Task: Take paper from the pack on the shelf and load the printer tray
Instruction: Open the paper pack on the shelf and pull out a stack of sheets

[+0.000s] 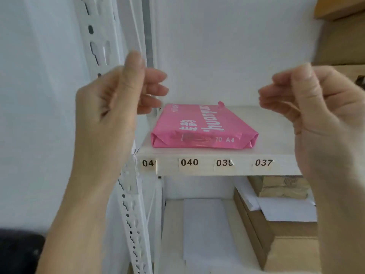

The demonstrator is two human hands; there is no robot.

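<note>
A pink pack of A4 paper (203,127) lies flat on the white shelf (276,133), above the labels 040 and 039, and its far end looks torn open. Above the pack I hold white paper (227,56) upright between both hands; its right edge shows against the brown boxes behind. My left hand (110,107) grips the paper's left side with the thumb up and the fingers curled. My right hand (324,107) grips the right side the same way. No printer or tray is in view.
A perforated white upright post (130,204) stands at the shelf's left. On the shelf below lie loose white sheets (207,230), cardboard boxes (292,244) and a brown wrapped bundle (282,186). More cardboard (339,8) sits at the top right. A dark object (17,252) is at the bottom left.
</note>
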